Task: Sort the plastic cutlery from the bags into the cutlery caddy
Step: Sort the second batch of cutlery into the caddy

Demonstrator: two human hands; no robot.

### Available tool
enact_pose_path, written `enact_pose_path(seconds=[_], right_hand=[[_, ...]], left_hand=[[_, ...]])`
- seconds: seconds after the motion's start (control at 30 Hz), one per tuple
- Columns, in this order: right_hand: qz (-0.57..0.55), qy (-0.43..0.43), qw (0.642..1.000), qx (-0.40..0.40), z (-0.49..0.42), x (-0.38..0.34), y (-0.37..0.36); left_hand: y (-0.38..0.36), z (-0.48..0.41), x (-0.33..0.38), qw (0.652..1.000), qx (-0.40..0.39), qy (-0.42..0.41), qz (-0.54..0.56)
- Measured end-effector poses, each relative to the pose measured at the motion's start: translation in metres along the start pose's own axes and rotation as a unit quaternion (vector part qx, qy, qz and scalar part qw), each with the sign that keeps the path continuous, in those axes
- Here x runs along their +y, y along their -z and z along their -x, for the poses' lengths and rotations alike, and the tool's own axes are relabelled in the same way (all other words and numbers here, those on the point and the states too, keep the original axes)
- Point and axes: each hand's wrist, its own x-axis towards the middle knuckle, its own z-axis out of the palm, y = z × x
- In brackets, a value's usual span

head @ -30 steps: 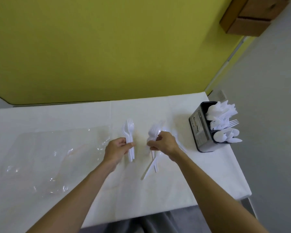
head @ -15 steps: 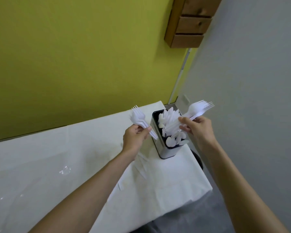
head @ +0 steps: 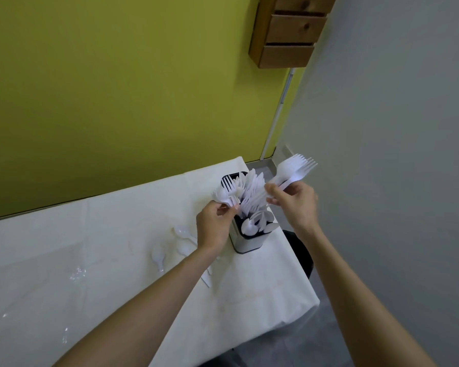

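A black cutlery caddy [head: 245, 245] stands near the table's right end, packed with white plastic knives, forks and spoons. My left hand [head: 214, 226] grips a small bunch of white forks [head: 224, 194] at the caddy's left rim, tines up. My right hand [head: 296, 203] holds another bunch of forks [head: 296, 169] above the caddy's right side, tines pointing up and to the right. Loose clear spoons [head: 182, 233] lie on the white tablecloth to the left of the caddy.
Crumpled clear plastic bags [head: 74, 274] lie on the cloth at the left. The table's right edge [head: 300, 263] runs just past the caddy, with a dark seat below. A wooden drawer unit [head: 289, 30] hangs on the green wall.
Both hands lifted bunches of forks from the table and carried them right to the caddy. My left hand has since come closer, its forks now at the caddy's rim.
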Motion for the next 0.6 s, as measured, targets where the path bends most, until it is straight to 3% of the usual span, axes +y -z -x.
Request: enact_pose_path(seconds=[0.17, 0.37, 0.5, 0.6], right_hand=[[0.064, 0.056, 0.996, -0.029, -0.001, -0.004, -0.001], [0.006, 0.040, 0.999, -0.007, -0.003, -0.010, 0.009], [-0.040, 0.032, 0.995, -0.082, -0.001, -0.011, 0.007], [0.054, 0.063, 0.991, -0.109, 0.000, -0.003, -0.006]], left_hand=[[-0.007, -0.007, -0.004, 0.996, 0.010, -0.070, -0.061], [-0.006, -0.004, -0.011, 0.988, -0.019, -0.113, -0.106], [-0.003, -0.004, -0.012, 0.986, -0.019, -0.133, -0.099], [0.003, -0.006, -0.017, 0.984, -0.023, -0.140, -0.110]])
